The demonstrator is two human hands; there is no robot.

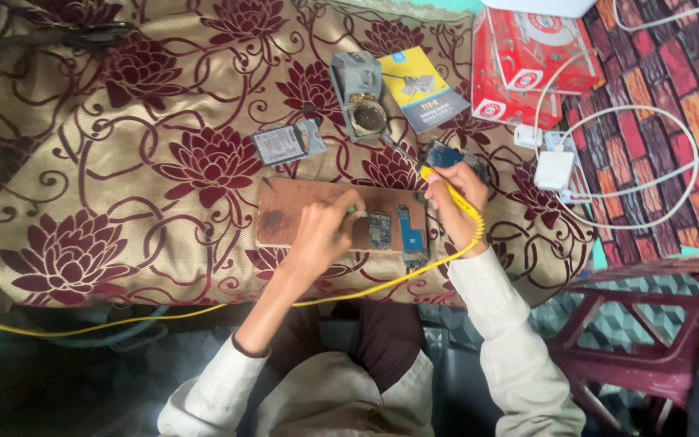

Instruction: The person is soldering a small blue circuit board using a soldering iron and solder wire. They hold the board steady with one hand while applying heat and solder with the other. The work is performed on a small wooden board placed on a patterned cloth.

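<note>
left hand nearest, fingers pinching a small green-tipped tool on wooden board. right hand fingers wrapped round yellow soldering iron, beside circuit boards. risk: cord snags, hot tip slips onto fingers or floral cloth.

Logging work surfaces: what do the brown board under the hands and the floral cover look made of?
Board: looks like wood, matte brown, with dark scorch-like stains near its left end. Floral cover: woven fabric, tan with maroon flowers, slight sheen and soft folds. The left hand rests on the board; the right hand holds a yellow tool, likely plastic-sleeved.
</note>
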